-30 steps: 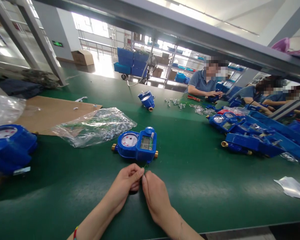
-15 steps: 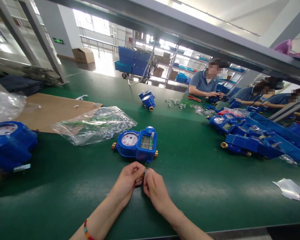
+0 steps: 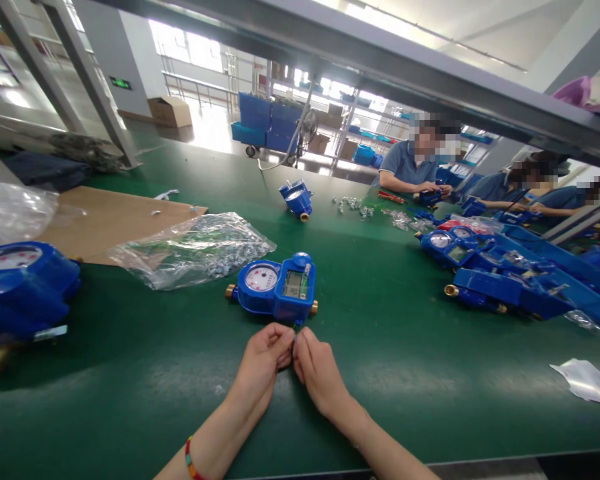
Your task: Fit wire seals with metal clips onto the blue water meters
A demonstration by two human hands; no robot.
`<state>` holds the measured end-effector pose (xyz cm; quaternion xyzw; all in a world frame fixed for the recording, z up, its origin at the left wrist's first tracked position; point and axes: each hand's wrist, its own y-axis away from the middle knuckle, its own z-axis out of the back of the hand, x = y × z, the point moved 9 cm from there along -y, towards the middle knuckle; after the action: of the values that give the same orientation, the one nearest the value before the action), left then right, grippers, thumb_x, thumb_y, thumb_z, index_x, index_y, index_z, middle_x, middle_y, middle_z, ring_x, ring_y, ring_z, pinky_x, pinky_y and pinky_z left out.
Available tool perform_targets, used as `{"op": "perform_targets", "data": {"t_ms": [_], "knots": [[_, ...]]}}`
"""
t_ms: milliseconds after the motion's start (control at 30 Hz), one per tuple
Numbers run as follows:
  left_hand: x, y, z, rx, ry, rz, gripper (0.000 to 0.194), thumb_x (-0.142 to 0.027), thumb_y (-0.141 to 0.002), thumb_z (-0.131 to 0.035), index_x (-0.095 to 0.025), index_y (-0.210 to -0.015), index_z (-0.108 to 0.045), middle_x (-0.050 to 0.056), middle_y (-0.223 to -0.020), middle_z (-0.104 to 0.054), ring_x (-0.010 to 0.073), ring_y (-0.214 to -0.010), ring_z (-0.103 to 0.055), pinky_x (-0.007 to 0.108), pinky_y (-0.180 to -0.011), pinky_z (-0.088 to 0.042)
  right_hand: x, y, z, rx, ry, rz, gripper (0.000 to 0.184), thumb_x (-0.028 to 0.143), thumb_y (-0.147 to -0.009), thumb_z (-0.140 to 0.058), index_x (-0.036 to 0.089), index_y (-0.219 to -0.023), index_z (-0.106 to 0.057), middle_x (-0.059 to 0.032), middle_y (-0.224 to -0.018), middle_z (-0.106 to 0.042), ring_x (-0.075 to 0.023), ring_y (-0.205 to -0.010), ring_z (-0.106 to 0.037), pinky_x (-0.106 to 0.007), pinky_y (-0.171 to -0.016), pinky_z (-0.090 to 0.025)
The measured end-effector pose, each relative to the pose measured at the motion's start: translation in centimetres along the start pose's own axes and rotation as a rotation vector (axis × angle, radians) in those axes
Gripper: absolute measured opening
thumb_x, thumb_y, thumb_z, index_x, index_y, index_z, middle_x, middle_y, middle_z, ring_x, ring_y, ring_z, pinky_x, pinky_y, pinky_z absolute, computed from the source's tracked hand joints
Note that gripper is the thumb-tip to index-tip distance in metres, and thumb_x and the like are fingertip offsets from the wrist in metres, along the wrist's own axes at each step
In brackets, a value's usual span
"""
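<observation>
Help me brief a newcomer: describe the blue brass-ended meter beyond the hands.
On the green tabletop, find the bare left hand and bare right hand. Just beyond sits the blue meter, round white dial beside rectangular grey display. It lies nearer those hands than the other blue meters.

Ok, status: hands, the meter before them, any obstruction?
Left hand and right hand: both pinched, close together, anything held unclear. Blue meter: just beyond them, face up. Plastic bag: behind meter, leftward, not blocking hands.

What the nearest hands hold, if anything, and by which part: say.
Cannot tell: left hand and right hand pinch close together in front of a blue meter, hiding anything held.
</observation>
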<state>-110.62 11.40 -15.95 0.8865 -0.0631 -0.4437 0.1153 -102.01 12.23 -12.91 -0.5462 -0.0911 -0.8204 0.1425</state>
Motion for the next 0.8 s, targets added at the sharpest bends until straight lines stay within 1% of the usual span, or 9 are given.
{"op": "perform_targets", "data": {"t_ms": [67,133,300,400,467,567,633,700,800], "knots": [[0.0,0.0,0.0,-0.035,-0.012,-0.046,0.034,-0.039,-0.064,-0.079,-0.014,-0.070,-0.057,-0.003,-0.055,-0.052,0.0061,-0.048,-0.037,0.021,-0.048,-0.026,-1.2,-0.3,-1.3,0.124,-0.400,-0.220,0.028,0.035,-0.092,-0.027,0.024,-0.067,-0.033,0.0098,-0.038,-0.026,-0.0097,-0.034,-0.020,-0.023,-0.041,-0.022],[0.0,0.0,-0.1,-0.057,-0.031,-0.075,0.031,-0.036,-0.065,-0.077,-0.014,-0.074,-0.058,-0.001,-0.063,-0.058,0.0079,-0.054,-0.044,0.021,-0.051,-0.029,-1.3,-0.3,-2.2,0.229,-0.599,-0.335,0.023,0.031,-0.086,-0.028,0.026,-0.064,-0.027,0.0122,-0.037,-0.016,-0.0090,-0.031,-0.011,-0.023,-0.038,-0.018],[-0.4,0.5,0.6,-0.036,-0.095,-0.076,0.029,-0.037,-0.070,-0.074,-0.013,-0.080,-0.062,-0.002,-0.062,-0.055,0.0072,-0.051,-0.041,0.021,-0.048,-0.030,-1.4,-0.1,-1.0,0.271,-0.511,-0.341,0.029,0.037,-0.085,-0.038,0.025,-0.059,-0.032,0.0123,-0.036,-0.020,-0.0075,-0.030,-0.015,-0.021,-0.037,-0.021],[-1.8,1.7,2.7,-0.081,-0.157,-0.054,0.037,-0.040,-0.071,-0.073,-0.013,-0.094,-0.062,0.001,-0.071,-0.061,0.0085,-0.051,-0.047,0.022,-0.048,-0.036,-2.0,-1.2,2.0,0.129,-0.370,-0.279,0.037,0.048,-0.088,-0.042,0.021,-0.064,-0.047,0.0072,-0.036,-0.038,-0.0097,-0.031,-0.030,-0.022,-0.039,-0.025],[-3.3,2.6,4.7,-0.194,-0.196,-0.040,0.049,-0.043,-0.074,-0.071,-0.016,-0.111,-0.056,0.005,-0.084,-0.065,0.0117,-0.057,-0.055,0.024,-0.051,-0.044,-1.5,-2.9,4.8,-0.048,-0.293,-0.181,0.034,0.048,-0.088,-0.048,0.019,-0.071,-0.053,0.0037,-0.048,-0.052,-0.0114,-0.044,-0.045,-0.022,-0.048,-0.034],[-6.0,3.5,6.2,-0.290,-0.239,-0.031,0.071,-0.049,-0.079,-0.064,-0.029,-0.139,-0.032,0.012,-0.108,-0.063,0.0193,-0.072,-0.066,0.033,-0.062,-0.053,0.5,-6.2,7.0,-0.201,-0.248,-0.036,0.026,0.045,-0.086,-0.056,0.021,-0.096,-0.060,-0.0025,-0.094,-0.066,-0.0159,-0.089,-0.059,-0.024,-0.074,-0.044],[-7.5,3.4,5.4,-0.243,-0.268,-0.032,0.079,-0.054,-0.082,-0.058,-0.035,-0.146,-0.017,0.015,-0.116,-0.059,0.0241,-0.080,-0.069,0.037,-0.066,-0.055,1.4,-8.0,6.3,-0.157,-0.304,-0.019,0.036,0.050,-0.088,-0.051,0.022,-0.110,-0.059,-0.0052,-0.114,-0.063,-0.0195,-0.106,-0.057,-0.029,-0.084,-0.045],[-8.4,2.6,4.2,-0.174,-0.282,-0.028,0.084,-0.060,-0.082,-0.054,-0.034,-0.149,-0.011,0.017,-0.111,-0.060,0.0275,-0.084,-0.069,0.037,-0.065,-0.055,1.8,-8.6,4.5,-0.046,-0.410,-0.055,0.047,0.057,-0.091,-0.042,0.020,-0.117,-0.058,-0.0085,-0.117,-0.063,-0.0225,-0.107,-0.059,-0.035,-0.087,-0.047],[-9.8,0.6,3.1,-0.110,-0.256,-0.080,0.094,-0.059,-0.078,-0.059,-0.024,-0.150,-0.011,0.017,-0.096,-0.064,0.0262,-0.073,-0.068,0.033,-0.056,-0.053,1.4,-6.8,2.8,0.020,-0.472,-0.085,0.055,0.062,-0.091,-0.040,0.022,-0.126,-0.052,-0.0114,-0.120,-0.061,-0.0247,-0.107,-0.060,-0.041,-0.090,-0.048]]}}
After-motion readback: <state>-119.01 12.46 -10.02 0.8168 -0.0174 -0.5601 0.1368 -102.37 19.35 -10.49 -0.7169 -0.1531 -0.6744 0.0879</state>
